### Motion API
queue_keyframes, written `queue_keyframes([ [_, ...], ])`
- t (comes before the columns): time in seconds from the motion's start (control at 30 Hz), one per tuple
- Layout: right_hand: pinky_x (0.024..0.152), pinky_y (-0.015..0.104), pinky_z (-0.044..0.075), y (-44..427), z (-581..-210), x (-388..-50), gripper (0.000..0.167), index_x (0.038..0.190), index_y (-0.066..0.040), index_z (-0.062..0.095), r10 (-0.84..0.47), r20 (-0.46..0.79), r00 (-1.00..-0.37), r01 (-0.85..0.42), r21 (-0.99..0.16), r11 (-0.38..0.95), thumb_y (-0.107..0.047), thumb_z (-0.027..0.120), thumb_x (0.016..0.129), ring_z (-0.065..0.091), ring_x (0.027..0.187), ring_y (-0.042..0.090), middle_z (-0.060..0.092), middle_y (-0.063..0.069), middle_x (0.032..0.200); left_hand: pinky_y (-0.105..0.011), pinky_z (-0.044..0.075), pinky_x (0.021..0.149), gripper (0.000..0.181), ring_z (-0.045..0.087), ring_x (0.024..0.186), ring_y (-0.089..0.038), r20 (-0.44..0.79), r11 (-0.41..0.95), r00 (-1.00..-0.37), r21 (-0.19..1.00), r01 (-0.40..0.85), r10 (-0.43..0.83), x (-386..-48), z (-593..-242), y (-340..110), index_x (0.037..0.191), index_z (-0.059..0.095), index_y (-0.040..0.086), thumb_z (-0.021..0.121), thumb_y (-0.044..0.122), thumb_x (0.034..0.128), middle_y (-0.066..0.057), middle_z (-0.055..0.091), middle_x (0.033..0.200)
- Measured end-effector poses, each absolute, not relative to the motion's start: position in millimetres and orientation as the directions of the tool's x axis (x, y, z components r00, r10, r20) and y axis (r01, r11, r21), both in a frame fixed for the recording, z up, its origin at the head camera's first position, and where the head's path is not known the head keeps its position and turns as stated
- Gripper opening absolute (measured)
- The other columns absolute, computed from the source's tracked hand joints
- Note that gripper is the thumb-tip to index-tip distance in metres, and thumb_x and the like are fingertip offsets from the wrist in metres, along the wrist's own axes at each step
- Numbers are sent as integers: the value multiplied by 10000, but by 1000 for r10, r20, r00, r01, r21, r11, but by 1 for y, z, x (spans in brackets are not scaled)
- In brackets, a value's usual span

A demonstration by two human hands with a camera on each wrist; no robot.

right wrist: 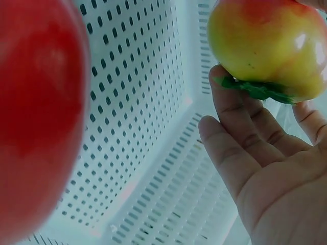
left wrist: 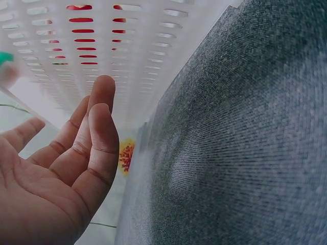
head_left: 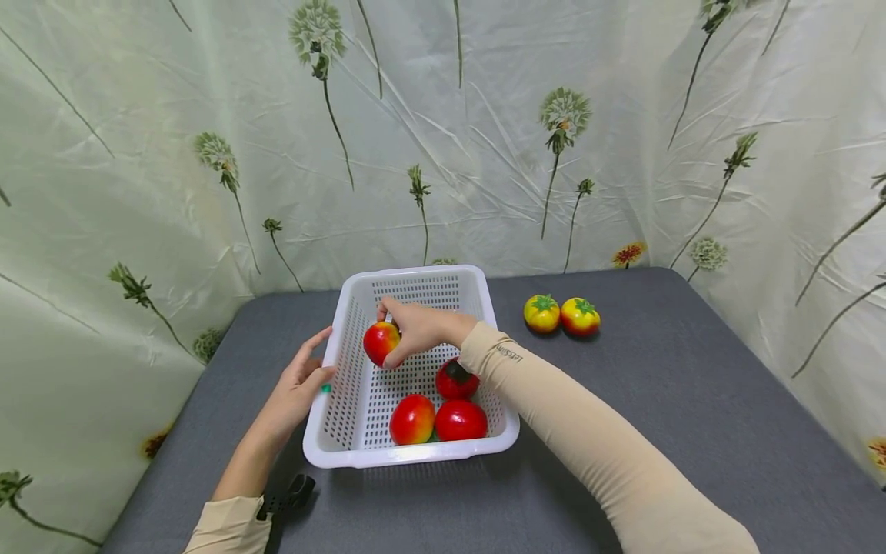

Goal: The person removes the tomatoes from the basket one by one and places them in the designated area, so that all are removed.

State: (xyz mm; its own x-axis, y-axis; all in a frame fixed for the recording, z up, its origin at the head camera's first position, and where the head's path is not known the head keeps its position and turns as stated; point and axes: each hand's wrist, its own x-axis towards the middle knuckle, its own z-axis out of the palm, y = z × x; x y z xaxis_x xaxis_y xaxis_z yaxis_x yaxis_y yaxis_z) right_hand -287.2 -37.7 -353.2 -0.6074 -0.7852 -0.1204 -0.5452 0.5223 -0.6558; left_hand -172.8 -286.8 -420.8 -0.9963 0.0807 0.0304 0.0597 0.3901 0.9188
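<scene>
My right hand (head_left: pixel 422 329) holds a red-and-yellow tomato (head_left: pixel 380 343) between fingers and thumb, inside a white perforated basket (head_left: pixel 408 459). In the right wrist view, the held tomato (right wrist: pixel 265 48) has its green leafy top pointing down toward the fingers. My left hand (head_left: pixel 294 391) rests at the basket's left side, its thumb by a green spot and its fingers loosely bent. Through the slots in the left wrist view, red shows behind the basket wall (left wrist: pixel 138 56). Two red fruits (head_left: pixel 411 420) lie at the basket's front, with a dark-topped red fruit (head_left: pixel 446 385) behind them.
Two yellow-and-red tomatoes (head_left: pixel 580 317) with green tops sit side by side on the grey table (head_left: pixel 664 369), right of the basket. A flower-patterned curtain (head_left: pixel 443 138) hangs behind and at the sides. A black band (head_left: pixel 287 496) is at my left wrist.
</scene>
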Motion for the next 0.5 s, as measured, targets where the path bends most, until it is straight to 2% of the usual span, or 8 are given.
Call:
queue_keyframes([
  [0.27, 909, 238, 597, -29, -347, -290, 654, 1348, -150, 416, -776, -120, -620, -541, -651, 533, -234, 847, 864, 659, 1066, 199, 671, 92, 1225, -492, 677, 780, 671, 725, 1072, -352, 35, 386, -996, 920, 65, 83, -174, -422, -287, 1717, 206, 310, 482, 175, 1122, -313, 580, 1409],
  [0.5, 883, 240, 593, -18, -338, -292, 624, 1333, -130, 441, -775, -76, -627, -565, -640, 520, -227, 838, 860, 659, 1037, 208, 685, 104, 1177, -476, 676, 768, 677, 727, 1064, -347, 40, 376, -996, 924, 70, 85, -173, -422, -287, 1718, 205, 316, 485, 167, 1120, -315, 582, 1410],
])
